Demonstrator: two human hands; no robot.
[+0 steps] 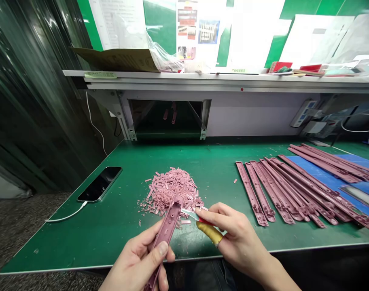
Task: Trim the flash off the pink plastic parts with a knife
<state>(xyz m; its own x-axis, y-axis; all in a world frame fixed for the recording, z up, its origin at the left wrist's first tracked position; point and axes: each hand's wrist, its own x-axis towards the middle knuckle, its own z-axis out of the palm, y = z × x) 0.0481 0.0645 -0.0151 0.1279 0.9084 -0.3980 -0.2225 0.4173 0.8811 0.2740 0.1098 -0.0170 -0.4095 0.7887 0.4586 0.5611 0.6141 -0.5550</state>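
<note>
My left hand [146,258] is wrapped round a long pink plastic strip [167,230], its far end tilted up over the table. Ribs and small holes show along the strip's inner face. In my right hand [233,232] is a knife [189,213] with a thin pale blade and a bit of red at the handle. The blade lies against the strip's right edge near its far end. Yellow tape [209,232] covers a finger or thumb of my right hand. Just behind the strip sits a heap of pink shavings and scraps [172,188].
Several similar pink strips [281,190] lie on the right, some on a blue mat [318,171]. A phone [101,184] with a white cable rests at the left of the green table [111,238]. A shelf [221,81] crosses above a conveyor opening [169,119].
</note>
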